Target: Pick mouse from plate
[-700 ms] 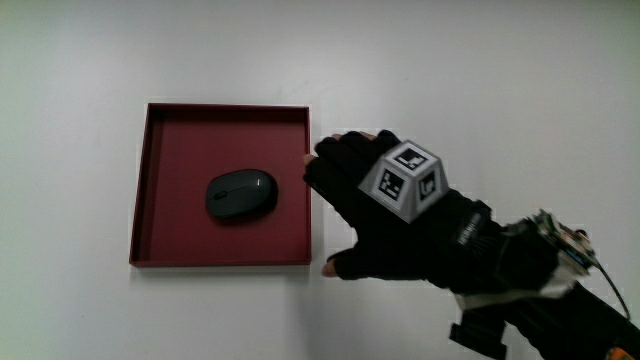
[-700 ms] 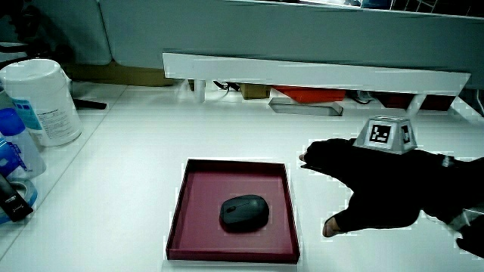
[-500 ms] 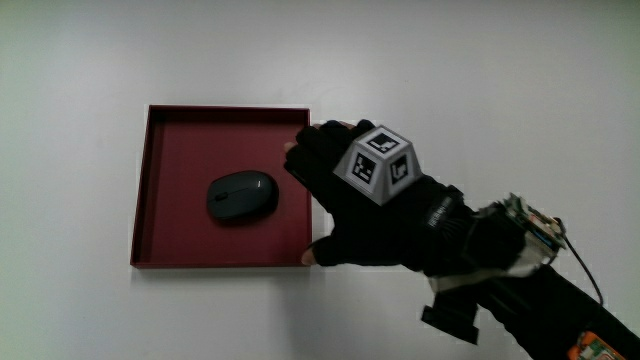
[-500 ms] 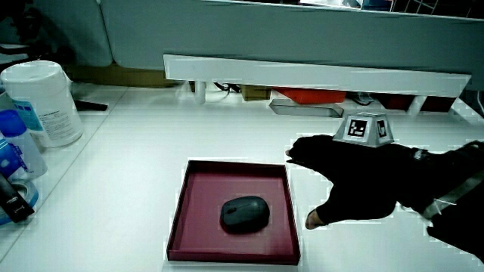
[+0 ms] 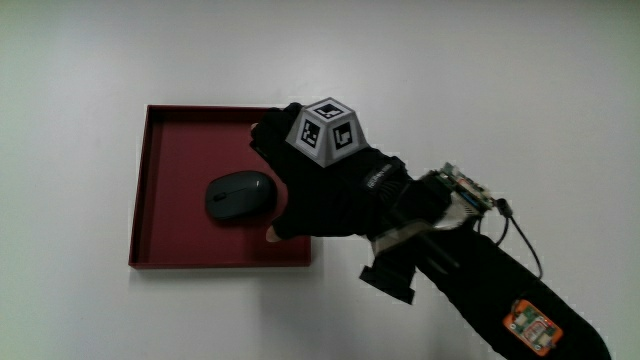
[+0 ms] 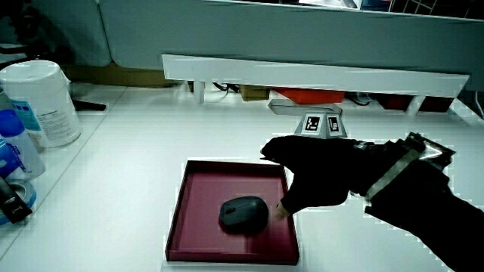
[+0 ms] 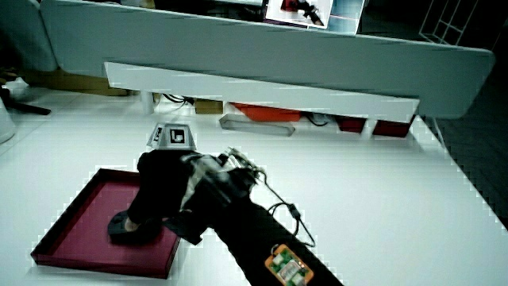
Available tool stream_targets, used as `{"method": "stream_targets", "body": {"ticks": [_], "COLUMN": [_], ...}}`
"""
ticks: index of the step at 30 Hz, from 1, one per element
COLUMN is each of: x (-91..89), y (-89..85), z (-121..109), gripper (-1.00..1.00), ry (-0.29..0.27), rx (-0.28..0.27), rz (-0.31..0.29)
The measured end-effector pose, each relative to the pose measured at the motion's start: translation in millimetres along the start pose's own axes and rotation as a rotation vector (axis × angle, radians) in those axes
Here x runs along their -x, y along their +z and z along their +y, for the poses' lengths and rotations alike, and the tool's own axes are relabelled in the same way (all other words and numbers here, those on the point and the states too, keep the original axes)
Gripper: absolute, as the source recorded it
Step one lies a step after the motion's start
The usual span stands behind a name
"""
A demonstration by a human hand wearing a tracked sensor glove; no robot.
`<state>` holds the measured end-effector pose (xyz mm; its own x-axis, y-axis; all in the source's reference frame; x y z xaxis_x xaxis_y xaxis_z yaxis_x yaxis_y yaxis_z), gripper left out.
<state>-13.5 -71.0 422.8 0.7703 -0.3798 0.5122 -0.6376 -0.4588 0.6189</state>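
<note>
Hand [image 5: 320,185]: one, black-gloved, with one patterned cube [image 5: 326,130] on its back. Fingers spread and loosely curved, holding nothing; bare thumb tip [image 5: 271,234] just beside the mouse, at the edge nearer the person (contact cannot be confirmed); the other fingertips reach over the plate above the mouse's end. In a side view the thumb tip [image 6: 279,209] sits close against the mouse [image 6: 243,214].

Mouse [image 5: 240,195]: one, dark grey, lying flat near the middle of the plate.

Plate [image 5: 152,190]: one, square, dark red, shallow-walled, on the white table [image 5: 480,80].

Pose: palm down, hand over the plate's edge and inner floor; forearm [image 5: 470,280] slants back toward the person, low over the table. In a side view the hand [image 7: 163,191] covers part of the mouse [image 7: 121,229].

Other items: one white tub [image 6: 41,102] and one blue bottle [image 6: 15,151] at the table's edge.
</note>
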Motion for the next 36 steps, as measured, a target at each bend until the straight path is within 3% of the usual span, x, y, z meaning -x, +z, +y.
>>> {"method": "stream_targets", "body": {"ticks": [10, 14, 17, 18, 25, 30, 34, 36], "x": [3.9, 2.0, 4.8, 1.3, -1.2, 0.9, 2.6, 3.6], "y": [-22.2, -33.4, -36.3, -40.6, -46.9, -44.6, -45.5, -46.1], "z": [42.1, 61.2, 65.3, 70.2, 77.8, 77.0, 78.1, 78.1], "gripper": [0.0, 0.0, 0.0, 0.0, 0.0, 0.0, 0.24, 0.35], "ry": [-0.02, -0.062, -0.038, -0.065, -0.088, -0.07, -0.089, -0.068], "rx": [0.048, 0.076, 0.088, 0.104, 0.111, 0.11, 0.105, 0.094], "rz": [0.014, 0.009, 0.023, 0.019, 0.018, 0.031, 0.006, 0.009]}}
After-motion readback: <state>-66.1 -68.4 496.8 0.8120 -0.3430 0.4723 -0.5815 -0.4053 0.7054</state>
